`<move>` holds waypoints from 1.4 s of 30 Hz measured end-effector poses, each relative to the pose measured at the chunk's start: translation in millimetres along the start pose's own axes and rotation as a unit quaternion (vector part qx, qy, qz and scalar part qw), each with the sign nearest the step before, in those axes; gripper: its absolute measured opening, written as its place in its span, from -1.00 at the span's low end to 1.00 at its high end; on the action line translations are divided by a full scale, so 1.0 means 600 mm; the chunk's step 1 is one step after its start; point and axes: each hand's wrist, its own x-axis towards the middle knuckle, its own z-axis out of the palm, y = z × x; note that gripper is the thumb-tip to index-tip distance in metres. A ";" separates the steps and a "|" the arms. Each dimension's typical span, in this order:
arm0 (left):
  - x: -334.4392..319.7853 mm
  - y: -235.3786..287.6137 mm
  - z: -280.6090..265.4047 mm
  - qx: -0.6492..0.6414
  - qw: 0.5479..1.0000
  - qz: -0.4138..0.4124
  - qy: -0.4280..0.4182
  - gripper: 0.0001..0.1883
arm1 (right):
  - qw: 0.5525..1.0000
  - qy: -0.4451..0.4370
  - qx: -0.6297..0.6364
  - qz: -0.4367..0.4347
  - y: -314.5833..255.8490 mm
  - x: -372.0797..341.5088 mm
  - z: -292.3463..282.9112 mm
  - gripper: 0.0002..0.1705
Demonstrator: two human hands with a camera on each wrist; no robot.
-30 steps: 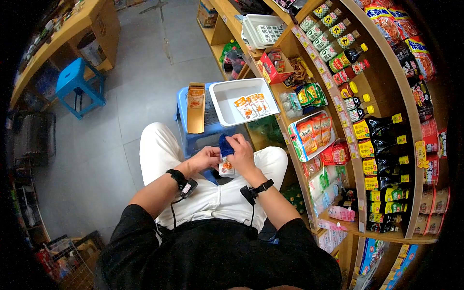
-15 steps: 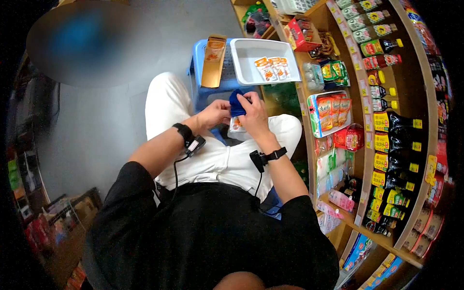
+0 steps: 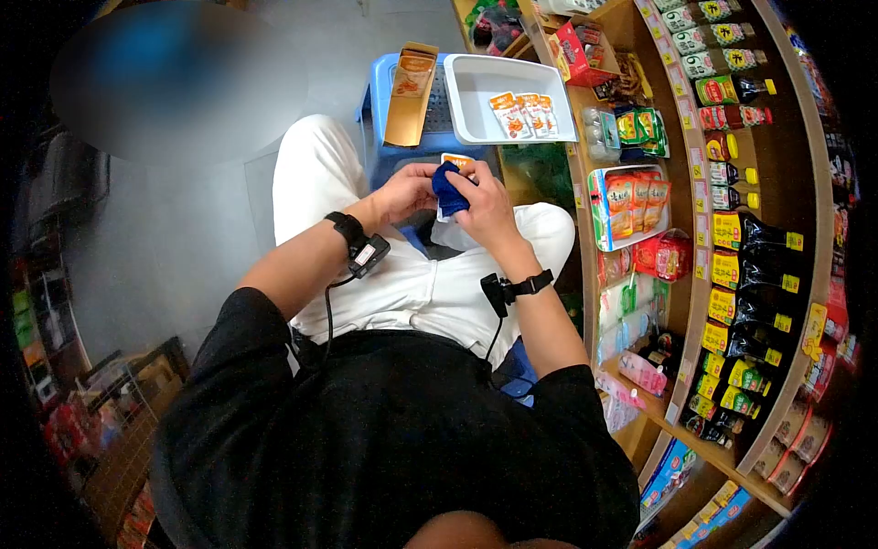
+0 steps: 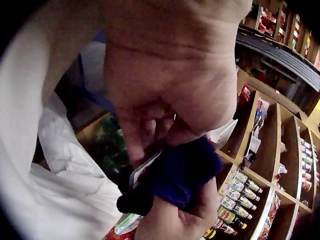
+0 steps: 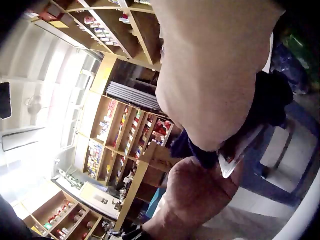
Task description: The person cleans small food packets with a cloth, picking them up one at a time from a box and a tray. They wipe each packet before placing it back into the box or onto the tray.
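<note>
Above the lap, the right hand (image 3: 485,206) pinches a dark blue cloth (image 3: 448,188) against a white and orange packet (image 3: 456,159). The left hand (image 3: 405,194) grips the same packet from the other side, its fingertips at the cloth. In the left wrist view the cloth (image 4: 187,170) covers most of the packet, and only a pale edge shows. The right wrist view shows a white corner of the packet (image 5: 227,167) between the hands. Several similar packets (image 3: 523,116) lie in a white tray (image 3: 464,123); left of it lies an open carton (image 3: 402,123).
The carton and tray rest on a blue stool (image 3: 382,73) beyond the knees. Wooden shelves (image 3: 681,165) with bottles, bags and a tray of orange-red packets (image 3: 631,206) stand close on the right. Black cables hang from both wrist cameras.
The head view has shifted, so stool and tray appear higher. The packet's orange end now shows above the cloth, where earlier its printed part showed below. Both hands remain at packet and cloth.
</note>
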 end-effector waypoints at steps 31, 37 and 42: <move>0.002 0.003 0.004 0.059 0.997 0.042 0.026 -0.74 | 0.986 0.109 0.021 0.125 -0.004 -0.023 0.007 -0.41; -0.012 0.004 0.013 0.140 0.990 0.017 -0.022 -0.79 | 0.983 0.122 0.025 0.135 0.001 -0.006 0.010 -0.42; 0.003 -0.013 -0.007 0.133 0.991 0.005 -0.030 -0.79 | 0.982 0.090 0.018 0.164 0.007 0.001 0.008 -0.36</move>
